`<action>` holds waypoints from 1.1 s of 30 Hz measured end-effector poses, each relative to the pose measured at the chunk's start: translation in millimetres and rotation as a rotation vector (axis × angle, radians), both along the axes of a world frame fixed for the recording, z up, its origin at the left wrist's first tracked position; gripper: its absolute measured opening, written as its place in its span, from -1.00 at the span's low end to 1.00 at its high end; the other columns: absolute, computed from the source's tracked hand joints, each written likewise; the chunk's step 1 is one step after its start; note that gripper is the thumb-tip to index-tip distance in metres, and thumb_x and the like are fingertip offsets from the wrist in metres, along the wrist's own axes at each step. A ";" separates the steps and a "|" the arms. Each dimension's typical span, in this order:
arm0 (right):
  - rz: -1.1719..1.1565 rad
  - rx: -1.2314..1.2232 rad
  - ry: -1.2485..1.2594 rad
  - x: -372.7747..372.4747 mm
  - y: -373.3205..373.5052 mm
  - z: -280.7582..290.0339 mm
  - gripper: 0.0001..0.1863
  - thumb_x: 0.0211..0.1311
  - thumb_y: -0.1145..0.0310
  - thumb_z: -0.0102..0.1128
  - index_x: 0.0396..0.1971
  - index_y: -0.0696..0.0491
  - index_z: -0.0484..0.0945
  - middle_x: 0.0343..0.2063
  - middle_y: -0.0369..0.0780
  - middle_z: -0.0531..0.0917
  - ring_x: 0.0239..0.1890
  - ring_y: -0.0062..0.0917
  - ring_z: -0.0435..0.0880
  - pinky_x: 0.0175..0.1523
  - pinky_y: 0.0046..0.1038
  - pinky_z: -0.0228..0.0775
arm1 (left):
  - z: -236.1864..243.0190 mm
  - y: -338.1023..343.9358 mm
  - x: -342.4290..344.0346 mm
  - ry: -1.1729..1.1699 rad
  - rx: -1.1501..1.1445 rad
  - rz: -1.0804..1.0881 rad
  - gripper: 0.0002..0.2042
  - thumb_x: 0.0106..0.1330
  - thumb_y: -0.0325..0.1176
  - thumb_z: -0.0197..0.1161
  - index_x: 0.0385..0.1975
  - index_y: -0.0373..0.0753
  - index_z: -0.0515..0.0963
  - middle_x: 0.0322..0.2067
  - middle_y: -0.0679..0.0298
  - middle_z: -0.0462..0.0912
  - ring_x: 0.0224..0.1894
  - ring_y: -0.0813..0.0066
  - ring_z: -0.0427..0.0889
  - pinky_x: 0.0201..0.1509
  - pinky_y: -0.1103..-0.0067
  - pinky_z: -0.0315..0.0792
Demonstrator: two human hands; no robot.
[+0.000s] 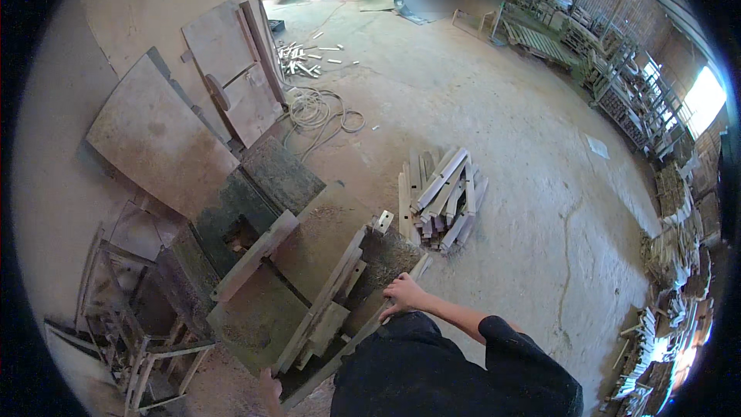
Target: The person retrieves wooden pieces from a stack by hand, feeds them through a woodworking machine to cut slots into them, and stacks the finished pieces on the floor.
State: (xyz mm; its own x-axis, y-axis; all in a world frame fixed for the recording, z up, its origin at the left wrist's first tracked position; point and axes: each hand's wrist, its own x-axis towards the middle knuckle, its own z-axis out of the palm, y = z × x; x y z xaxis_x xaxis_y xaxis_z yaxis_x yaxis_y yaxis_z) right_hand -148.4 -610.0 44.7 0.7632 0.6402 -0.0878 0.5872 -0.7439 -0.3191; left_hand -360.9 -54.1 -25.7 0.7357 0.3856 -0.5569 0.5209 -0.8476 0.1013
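Before me a sawdust-covered machine table (255, 332) carries several wooden pieces. My right hand (403, 293) is closed over a long wooden strip (363, 333) along the table's near right edge. At the lower edge of the view, my left hand (270, 388) touches the near end of a long narrow board (320, 310); its fingers are mostly hidden. Shorter wooden pieces (328, 324) lie between that board and the strip. Farther left on the table, a thick wooden bar (255, 255) lies beside a dark opening.
A pile of cut wooden slats (444, 193) lies on the floor beyond the table. Coiled hose (312, 110) and scattered offcuts (301, 59) lie farther off. Panels (158, 135) lean on the left wall; a wooden frame (166, 355) stands near left. Timber stacks (671, 193) line the right.
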 end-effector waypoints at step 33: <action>0.161 0.009 -0.288 135.0 65.8 15.0 -0.10 -0.01 -0.16 0.43 0.25 0.08 0.36 0.15 -0.11 0.49 0.26 -0.25 0.42 0.34 -0.15 0.22 | 95.0 -82.2 -7.1 -0.429 -0.312 0.677 -0.10 0.05 0.16 0.50 0.26 -0.40 0.36 0.16 -0.08 0.57 0.21 -0.01 0.55 0.25 0.24 0.43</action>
State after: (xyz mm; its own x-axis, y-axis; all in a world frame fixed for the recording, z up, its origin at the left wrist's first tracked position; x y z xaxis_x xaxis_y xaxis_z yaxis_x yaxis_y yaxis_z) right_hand -13.4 -544.2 59.7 0.6447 0.7544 0.1230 0.7642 -0.6321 -0.1285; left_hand -368.0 -136.3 69.3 0.5734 0.6933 -0.4365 0.7676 -0.2684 0.5821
